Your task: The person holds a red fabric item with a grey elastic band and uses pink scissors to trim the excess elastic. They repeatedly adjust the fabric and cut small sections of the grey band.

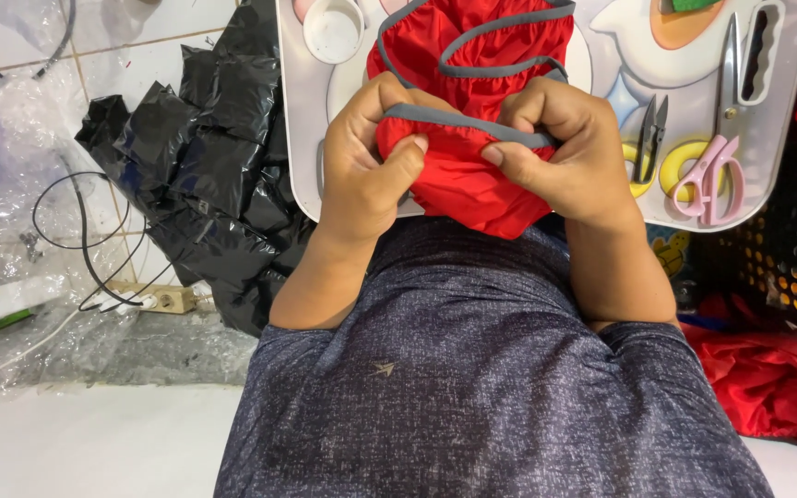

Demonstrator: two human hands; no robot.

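In the centre of the frame, the left hand (366, 161) and right hand (555, 152) both pinch the grey trim of a red garment (463, 180), fingers closed tight on the edge. This looks like checking the trim; the next move calls for sliding along it. Beyond, on the tray (299, 120), lie snips (649, 138) and pink scissors (714, 175).

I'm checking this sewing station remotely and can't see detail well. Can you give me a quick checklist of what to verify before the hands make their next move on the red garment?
1. Left hand grips the red garment: ok.
2. Right hand pinches the grey trim: ok.
3. Trim lies flat between the hands: ok.
4. Thread snips lie apart from the fingers: ok.
5. Pink scissors closed on the tray: ok.
6. Seam or loose threads under the thumbs: cannot tell.
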